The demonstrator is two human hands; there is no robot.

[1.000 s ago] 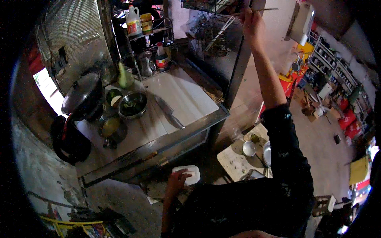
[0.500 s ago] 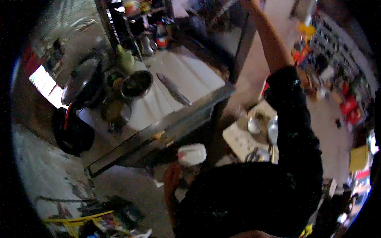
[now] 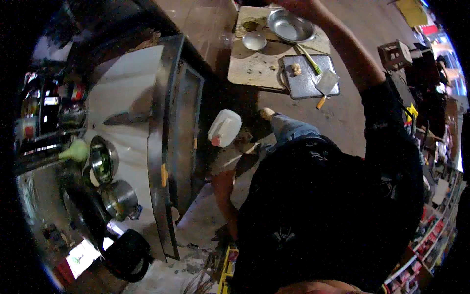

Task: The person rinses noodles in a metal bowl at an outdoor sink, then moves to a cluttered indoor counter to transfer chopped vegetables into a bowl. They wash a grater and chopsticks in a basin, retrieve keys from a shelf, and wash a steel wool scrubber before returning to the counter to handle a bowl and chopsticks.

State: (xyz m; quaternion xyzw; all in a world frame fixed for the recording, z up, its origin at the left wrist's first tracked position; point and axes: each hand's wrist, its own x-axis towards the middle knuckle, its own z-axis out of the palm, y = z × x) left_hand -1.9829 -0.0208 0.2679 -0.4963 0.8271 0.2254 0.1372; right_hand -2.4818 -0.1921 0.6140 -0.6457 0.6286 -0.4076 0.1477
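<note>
At the top edge, my right hand (image 3: 301, 7) is partly cut off and dark, reaching over the rim of a shiny metal basin (image 3: 290, 30); its fingers are not clear. The basin stands on a low wooden table (image 3: 254, 68) beside a small pale bowl (image 3: 254, 42). Nearer lies a grey cutting board (image 3: 301, 87) with spring onion (image 3: 309, 60), a pale lump like ginger (image 3: 295, 69) and a wooden-handled cleaver (image 3: 327, 82). My left hand (image 3: 224, 182) hangs low in shadow, nearest to a white plastic jug (image 3: 226, 126); its fingers cannot be made out.
A counter (image 3: 129, 78) with a raised edge runs along the left, bearing a metal bowl of greens (image 3: 104, 164), a metal pot (image 3: 120, 198) and a green bottle (image 3: 76, 151). A black pan (image 3: 129, 255) stands at its near end. A stool (image 3: 394, 55) is at far right.
My view has swung to the right, so the counter now lies at the left and the low table shows fully. My right hand now appears over the basin; my left still hangs low.
</note>
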